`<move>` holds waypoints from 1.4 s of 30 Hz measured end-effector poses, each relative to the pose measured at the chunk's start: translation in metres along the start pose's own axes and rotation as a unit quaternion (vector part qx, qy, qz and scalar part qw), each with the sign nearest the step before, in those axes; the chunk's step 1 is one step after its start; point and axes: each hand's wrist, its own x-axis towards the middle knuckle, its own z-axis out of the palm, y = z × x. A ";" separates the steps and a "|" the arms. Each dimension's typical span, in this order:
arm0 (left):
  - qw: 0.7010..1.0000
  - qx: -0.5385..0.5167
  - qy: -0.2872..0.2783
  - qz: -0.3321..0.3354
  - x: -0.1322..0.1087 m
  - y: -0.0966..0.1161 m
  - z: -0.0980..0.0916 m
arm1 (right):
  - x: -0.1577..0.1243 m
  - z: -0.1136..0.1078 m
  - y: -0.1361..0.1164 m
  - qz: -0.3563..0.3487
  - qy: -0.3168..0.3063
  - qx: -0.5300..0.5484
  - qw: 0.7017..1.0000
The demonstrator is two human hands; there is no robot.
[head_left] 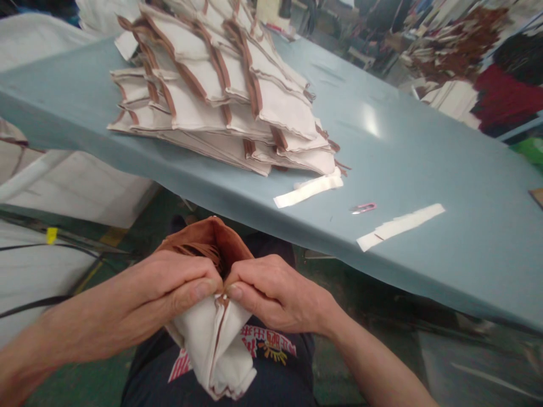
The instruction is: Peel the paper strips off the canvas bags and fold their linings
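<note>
Between my two hands is a cream fabric bag piece (203,339) with a brown fringed part (233,243) on its far side. My left hand (182,288) pinches the cloth at the seam, thumb on top. Right beside it, my right hand (271,291) grips the other side of the same seam, the thumbs almost touching. A dark red line runs down the seam toward my lap. The fingers under the cloth are hidden. The piece hangs over my dark printed shirt (280,362), in front of the table edge.
On the blue-grey table (407,164) lies a large pile of cream pieces with brown edging (203,85). Nearer are a white strip (309,189), small pink-handled thread snips (363,208) and a second white strip (401,226). Brown and dark red cloth (509,96) is heaped behind.
</note>
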 end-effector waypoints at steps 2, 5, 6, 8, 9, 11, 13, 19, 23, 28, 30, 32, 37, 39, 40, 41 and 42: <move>0.999 -0.021 -0.036 0.003 0.003 0.001 0.000 | 0.000 -0.002 0.000 -0.008 0.006 -0.009 1.000; 0.999 -0.024 -0.039 0.002 0.008 0.003 -0.002 | 0.002 -0.006 0.000 -0.022 0.013 -0.018 1.000; 0.999 -0.020 -0.037 0.003 0.009 0.004 -0.003 | 0.002 -0.007 0.001 -0.025 0.018 -0.019 0.999; 0.999 -0.009 -0.031 0.001 0.012 0.007 -0.005 | 0.004 -0.010 0.001 -0.022 0.026 -0.023 0.999; 1.000 -0.007 -0.031 0.003 0.014 0.009 -0.006 | 0.005 -0.011 0.001 -0.018 0.031 -0.026 0.999; 0.999 -0.010 -0.034 0.009 0.019 0.011 -0.011 | 0.008 -0.015 0.001 -0.015 0.035 -0.030 0.999; 0.999 -0.022 -0.036 0.018 0.025 0.014 -0.017 | 0.013 -0.020 -0.001 -0.007 0.037 -0.030 0.999; 0.997 -0.073 -0.016 0.019 0.043 0.021 -0.030 | 0.030 -0.036 -0.005 0.053 0.051 0.014 0.997; 0.993 -0.114 -0.010 -0.023 0.043 0.006 -0.016 | 0.031 -0.035 0.006 0.127 0.022 0.015 0.992; 0.988 -0.120 -0.021 -0.093 0.035 -0.013 0.005 | 0.023 -0.026 0.021 0.179 0.002 0.001 0.984; 0.990 -0.106 -0.015 -0.088 0.035 -0.010 0.006 | 0.020 -0.023 0.021 0.185 0.019 0.006 0.983; 0.995 -0.080 -0.003 -0.061 0.034 -0.004 0.004 | 0.017 -0.022 0.017 0.179 0.037 0.019 0.983; 0.997 0.032 0.053 0.044 0.026 0.008 0.003 | 0.007 -0.019 0.002 0.103 0.061 -0.032 0.992; 0.993 0.074 0.065 0.065 0.022 0.013 0.003 | 0.004 -0.016 -0.001 0.045 0.082 -0.078 0.993; 0.991 0.091 0.071 0.069 0.021 0.015 0.003 | 0.004 -0.015 -0.002 0.017 0.094 -0.101 0.990; 0.989 0.104 0.075 0.070 0.021 0.019 0.003 | 0.003 -0.014 -0.003 -0.011 0.105 -0.122 0.987; 0.989 0.110 0.076 0.068 0.020 0.023 0.003 | 0.004 -0.013 -0.003 -0.036 0.116 -0.138 0.983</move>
